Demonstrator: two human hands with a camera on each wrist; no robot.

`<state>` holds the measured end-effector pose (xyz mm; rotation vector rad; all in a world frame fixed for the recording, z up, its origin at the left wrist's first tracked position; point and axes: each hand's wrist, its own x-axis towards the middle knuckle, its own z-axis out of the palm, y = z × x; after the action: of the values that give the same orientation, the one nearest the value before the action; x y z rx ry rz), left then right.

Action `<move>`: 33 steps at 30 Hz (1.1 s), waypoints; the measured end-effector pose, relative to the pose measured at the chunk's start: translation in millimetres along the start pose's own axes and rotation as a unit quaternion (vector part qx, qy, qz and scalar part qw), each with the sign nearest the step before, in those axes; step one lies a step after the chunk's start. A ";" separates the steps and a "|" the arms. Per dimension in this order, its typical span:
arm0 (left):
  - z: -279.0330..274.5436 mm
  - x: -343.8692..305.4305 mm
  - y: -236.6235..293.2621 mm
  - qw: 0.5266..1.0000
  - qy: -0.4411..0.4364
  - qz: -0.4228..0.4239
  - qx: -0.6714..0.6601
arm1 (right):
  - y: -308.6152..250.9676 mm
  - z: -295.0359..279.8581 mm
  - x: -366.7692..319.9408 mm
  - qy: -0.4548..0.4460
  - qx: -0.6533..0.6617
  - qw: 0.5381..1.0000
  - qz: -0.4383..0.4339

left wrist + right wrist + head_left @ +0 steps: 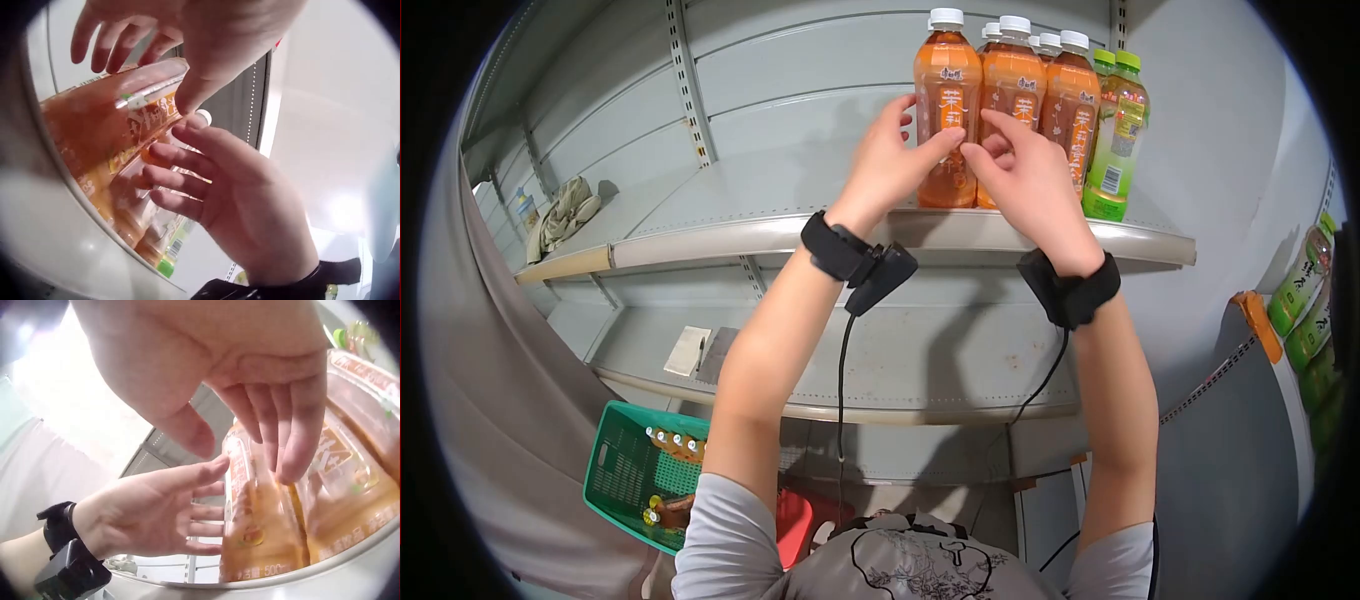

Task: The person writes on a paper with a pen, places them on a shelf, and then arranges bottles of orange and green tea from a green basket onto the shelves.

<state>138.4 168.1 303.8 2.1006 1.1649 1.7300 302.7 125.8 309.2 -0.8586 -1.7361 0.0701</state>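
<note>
Grey metal shelving (810, 237) stands against a panelled back wall, with a pale wall at its right side. On the upper shelf, near its right end, stand upright several orange drink bottles with white caps, placed close together. Three of them make the front row: the left front bottle (948, 95), the middle front bottle (1013, 72) and the right front bottle (1071, 110). Just beside them, on the right, are two green-capped bottles (1116, 150).

The left hand (887, 158) is at the left side of the left front bottle. Its fingers are apart and rather straight, and its thumb lies before the front of this bottle; whether it presses there, I cannot tell. The right hand (1034, 178) is in front of the middle front bottle. Its fingers are slightly bent and close to one another, with the thumb apart from them. The two thumbs are near each other. Each wrist carries a black strap with a small device.

Farther left on the same shelf lies a crumpled cloth (568, 215). On the lower shelf lies a notepad (686, 350) with a pen. Below, at the left, a green basket (607, 480) contains small bottles, and beside it something red (793, 525) is partly hidden.
</note>
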 end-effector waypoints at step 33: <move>-71.1 -24.8 51.2 0.984 -0.085 -0.011 -0.157 | -60.9 5.7 10.9 -0.023 0.036 0.998 -0.035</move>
<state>97.4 93.8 336.8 1.9880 0.8043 1.5677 266.1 89.5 343.9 -0.7479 -1.7938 0.1059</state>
